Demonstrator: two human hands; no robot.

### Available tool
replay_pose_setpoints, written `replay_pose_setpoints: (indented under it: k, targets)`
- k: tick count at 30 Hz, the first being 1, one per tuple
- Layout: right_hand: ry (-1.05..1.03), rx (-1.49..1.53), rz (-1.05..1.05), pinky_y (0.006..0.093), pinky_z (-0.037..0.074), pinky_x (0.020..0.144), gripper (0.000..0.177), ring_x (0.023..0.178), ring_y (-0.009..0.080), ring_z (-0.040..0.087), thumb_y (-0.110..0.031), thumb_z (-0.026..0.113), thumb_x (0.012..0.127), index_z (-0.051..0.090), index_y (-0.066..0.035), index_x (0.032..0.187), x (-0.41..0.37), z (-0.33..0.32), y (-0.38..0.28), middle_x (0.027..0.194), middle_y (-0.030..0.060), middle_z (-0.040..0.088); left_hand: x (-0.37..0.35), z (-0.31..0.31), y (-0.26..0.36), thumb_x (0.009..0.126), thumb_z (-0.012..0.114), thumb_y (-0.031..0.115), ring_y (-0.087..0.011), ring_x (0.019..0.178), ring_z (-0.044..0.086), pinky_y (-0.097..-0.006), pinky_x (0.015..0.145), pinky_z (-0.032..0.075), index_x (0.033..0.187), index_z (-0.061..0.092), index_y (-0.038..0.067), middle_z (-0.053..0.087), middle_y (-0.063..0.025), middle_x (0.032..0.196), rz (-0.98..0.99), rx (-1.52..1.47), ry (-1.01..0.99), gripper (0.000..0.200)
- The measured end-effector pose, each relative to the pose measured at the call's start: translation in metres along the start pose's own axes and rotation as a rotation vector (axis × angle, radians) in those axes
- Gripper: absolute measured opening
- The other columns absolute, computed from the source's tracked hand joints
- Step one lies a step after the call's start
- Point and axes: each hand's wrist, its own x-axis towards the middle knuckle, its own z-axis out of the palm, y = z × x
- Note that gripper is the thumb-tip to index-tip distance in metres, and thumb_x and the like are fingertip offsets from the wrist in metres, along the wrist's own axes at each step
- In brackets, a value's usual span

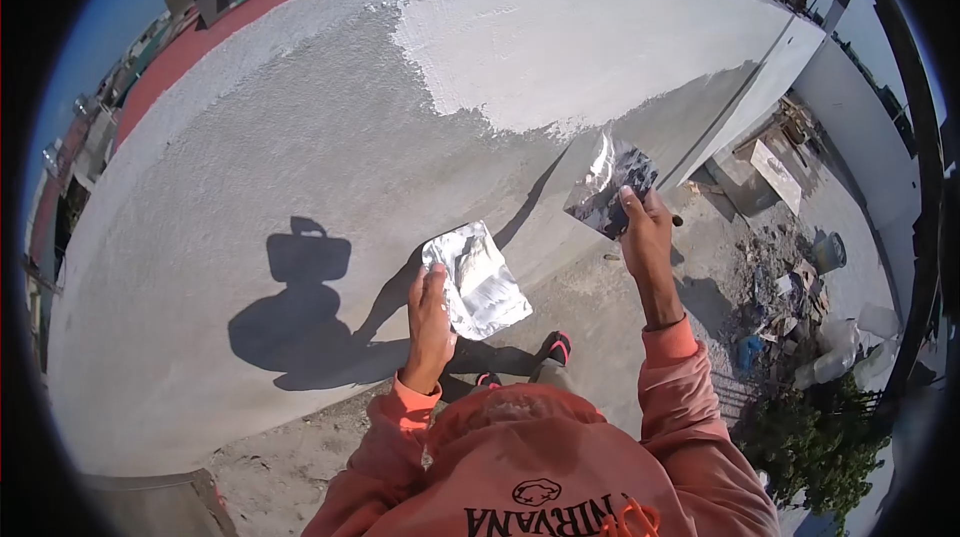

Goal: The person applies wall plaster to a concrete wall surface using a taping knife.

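Note:
My left hand [431,319] is closed around the edge of a shiny metal plate [503,307] smeared with white putty. My right hand [648,239] grips a broad steel trowel [590,189], thumb on its mirror-like face. In this view the trowel's upper corner overlaps the lower border of the white coat. That coat of white putty [590,37] covers the upper right part of the grey rendered wall [250,147], with a ragged left edge. Shadows of my head and arms fall across the bare wall below.
Rubble and litter [785,287] lie at the right, with a bucket [829,252] and clear plastic containers [840,345]. A leafy plant [815,442] grows at the lower right. Boards [777,175] lean near the wall's far end. My sandalled foot [558,347] stands on the concrete close to the wall.

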Motion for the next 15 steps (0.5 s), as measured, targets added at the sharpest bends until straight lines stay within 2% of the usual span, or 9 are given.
replay_pose_setpoints:
  k: [2, 4, 5, 8, 9, 12, 13, 15]
  targets:
    - [0.177, -0.058, -0.108, 0.0240, 0.040, 0.064, 0.018, 0.072, 0.0061, 0.046, -0.012, 0.050, 0.097, 0.058, 0.003, 0.103, 0.013, 0.018, 0.014, 0.083, -0.0004, 0.057, -0.006, -0.002, 0.004, 0.099, 0.054, 0.030, -0.0226, 0.117, 0.055, -0.0323, 0.097, 0.047, 0.143, 0.027, -0.008, 0.051, -0.0171, 0.133, 0.000, 0.016, -0.003, 0.064]
    - [0.218, -0.067, -0.115, 0.0255, 0.040, 0.060, 0.019, 0.067, 0.0071, 0.045, -0.015, 0.052, 0.095, 0.056, 0.004, 0.099, 0.028, 0.033, 0.022, 0.077, -0.0010, 0.052, -0.012, -0.003, 0.008, 0.099, 0.054, 0.029, -0.0229, 0.118, 0.055, -0.0321, 0.099, 0.045, 0.144, 0.025, -0.008, 0.050, -0.0173, 0.134, -0.004, 0.038, -0.039, 0.066]
    - [0.234, -0.072, -0.115, 0.0263, 0.039, 0.058, 0.021, 0.065, 0.0077, 0.044, -0.017, 0.053, 0.094, 0.054, 0.004, 0.097, 0.034, 0.041, 0.024, 0.073, -0.0013, 0.049, -0.016, -0.003, 0.010, 0.099, 0.054, 0.028, -0.0218, 0.117, 0.055, -0.0318, 0.099, 0.045, 0.142, 0.029, -0.008, 0.051, -0.0164, 0.132, -0.004, 0.063, 0.009, 0.061]
    - [0.209, -0.329, -0.042, 0.0294, 0.034, 0.050, 0.023, 0.059, 0.0083, 0.039, -0.019, 0.054, 0.092, 0.050, 0.003, 0.086, 0.033, 0.072, -0.017, 0.067, -0.0005, 0.045, -0.013, -0.025, -0.008, 0.098, 0.053, 0.026, -0.0204, 0.114, 0.058, -0.0335, 0.093, 0.051, 0.140, 0.034, -0.003, 0.054, -0.0128, 0.126, 0.016, 0.033, 0.118, 0.054]
    - [0.218, -0.442, -0.093, 0.0311, 0.035, 0.049, 0.026, 0.057, 0.0097, 0.041, -0.021, 0.055, 0.089, 0.046, 0.002, 0.079, 0.043, 0.075, -0.015, 0.062, 0.0026, 0.043, -0.017, -0.024, -0.006, 0.099, 0.051, 0.024, -0.0193, 0.113, 0.059, -0.0328, 0.093, 0.051, 0.137, 0.040, -0.003, 0.056, -0.0117, 0.124, -0.006, 0.009, 0.128, 0.048]
    - [0.213, -0.629, -0.092, 0.0409, 0.043, 0.064, 0.027, 0.068, 0.0285, 0.056, -0.019, 0.053, 0.087, 0.053, 0.008, 0.088, 0.054, 0.082, -0.014, 0.076, 0.0203, 0.056, -0.021, -0.020, 0.006, 0.100, 0.050, 0.023, -0.0185, 0.112, 0.059, -0.0325, 0.092, 0.051, 0.132, 0.046, -0.002, 0.058, -0.0108, 0.122, -0.008, 0.005, -0.034, 0.041]
    - [0.224, -0.623, -0.169, 0.0451, 0.044, 0.069, 0.029, 0.076, 0.0372, 0.057, -0.018, 0.053, 0.086, 0.054, 0.010, 0.091, 0.046, 0.092, -0.021, 0.084, 0.0254, 0.057, -0.019, -0.022, 0.003, 0.100, 0.049, 0.023, -0.0179, 0.111, 0.060, -0.0319, 0.093, 0.050, 0.128, 0.051, -0.002, 0.058, -0.0110, 0.122, 0.020, 0.006, -0.003, 0.038]
    - [0.235, -0.685, -0.335, 0.0443, 0.044, 0.074, 0.032, 0.083, 0.0378, 0.054, -0.013, 0.056, 0.084, 0.054, 0.012, 0.105, 0.035, 0.109, -0.016, 0.094, 0.0249, 0.055, -0.023, -0.024, 0.005, 0.100, 0.049, 0.023, -0.0182, 0.112, 0.058, -0.0320, 0.094, 0.050, 0.129, 0.050, -0.001, 0.058, -0.0111, 0.123, 0.050, 0.049, 0.010, 0.038]
